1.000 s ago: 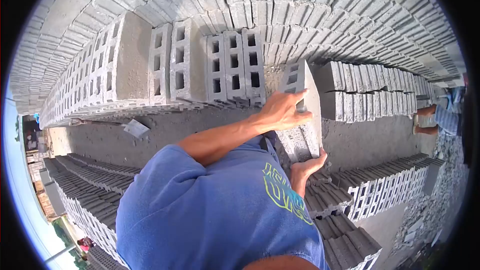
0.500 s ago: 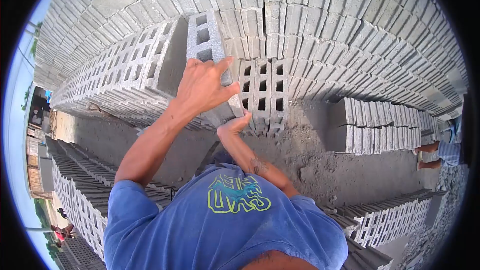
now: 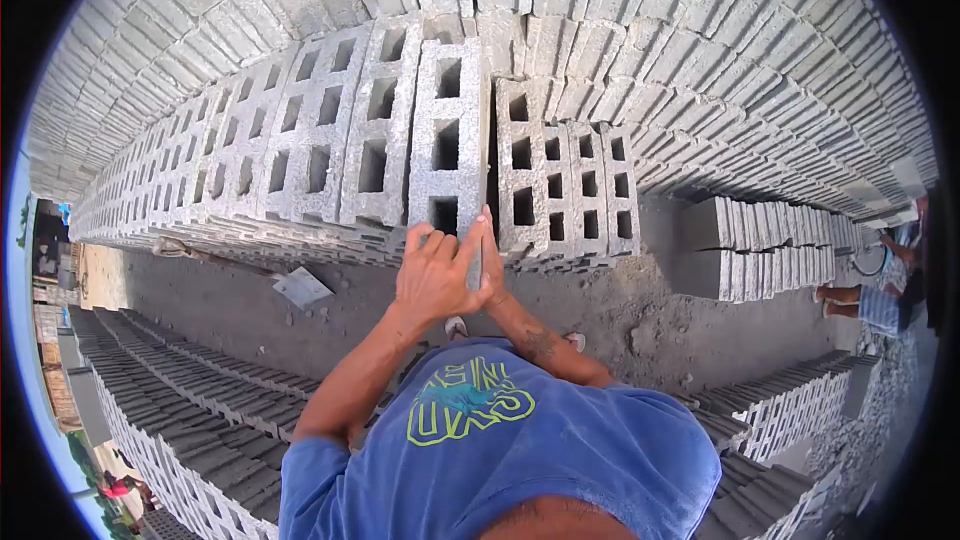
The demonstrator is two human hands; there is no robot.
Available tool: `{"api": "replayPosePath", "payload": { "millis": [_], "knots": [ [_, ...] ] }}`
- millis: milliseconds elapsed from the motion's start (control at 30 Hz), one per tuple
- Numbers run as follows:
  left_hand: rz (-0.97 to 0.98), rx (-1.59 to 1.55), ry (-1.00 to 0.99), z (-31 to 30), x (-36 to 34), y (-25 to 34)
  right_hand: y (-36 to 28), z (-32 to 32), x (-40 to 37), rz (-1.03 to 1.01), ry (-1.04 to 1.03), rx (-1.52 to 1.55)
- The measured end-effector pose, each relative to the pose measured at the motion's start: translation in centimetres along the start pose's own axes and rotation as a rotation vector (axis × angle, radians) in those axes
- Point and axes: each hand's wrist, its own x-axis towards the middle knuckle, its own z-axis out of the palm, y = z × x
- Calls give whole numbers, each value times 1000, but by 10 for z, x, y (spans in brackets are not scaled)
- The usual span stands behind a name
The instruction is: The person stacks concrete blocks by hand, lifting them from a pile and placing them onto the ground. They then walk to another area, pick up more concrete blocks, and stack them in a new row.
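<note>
A grey hollow concrete block point(image 3: 447, 125) stands at the right end of the long upper row of blocks point(image 3: 330, 120), its holes facing up. My left hand point(image 3: 435, 270) grips its near end, fingers curled at the edge. Against the right side of that same end is my right hand point(image 3: 492, 265), partly hidden behind the left. The held block sits close beside its left neighbour, with a dark narrow gap to the lower block point(image 3: 520, 160) on its right.
A high wall of stacked blocks point(image 3: 680, 50) rises ahead. Shorter stacks point(image 3: 765, 250) stand at the right, and more rows point(image 3: 190, 390) lie behind me on the left. A flat pale piece point(image 3: 302, 287) rests on the ground. Another person's legs point(image 3: 865, 305) show at far right.
The block has gone from tilted and apart to standing against the row. Both hands are now together at its near end; my left hand has left its top. The view has shifted.
</note>
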Motion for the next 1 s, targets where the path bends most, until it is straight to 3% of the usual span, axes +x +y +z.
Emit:
{"api": "replayPosePath", "payload": {
  "millis": [267,367,433,467,600,667,733,800,900,933,967,1000],
  "knots": [
    [96,-37,84,10,50,-55,20,14,70,-63,87,-142],
    [95,-49,111,13,50,-55,15,8,67,75,58,-163],
    [97,-63,130,3,51,-47,4,-10,73,194,-201,-352],
    [84,-76,148,1,50,-44,-4,-30,73,130,-314,-406],
    [54,-40,186,4,49,-43,-25,-127,23,89,-374,-365],
    [-42,-58,163,10,48,-43,-17,-187,-43,333,-340,-397],
    [-150,-107,132,6,50,-39,-14,-254,-109,832,-366,-363],
    [-233,-130,150,10,50,-38,-11,-324,-190,1163,-356,-550],
    [-243,-175,251,38,63,-38,-35,-408,-307,1486,79,-684],
    [-183,27,365,44,67,-36,-40,-429,-341,1544,243,-727],
    [-136,256,481,41,64,-37,-43,-448,-375,1620,578,-479],
    [-117,323,525,42,71,-18,-54,-460,-394,1583,769,-412]
  ]
}}
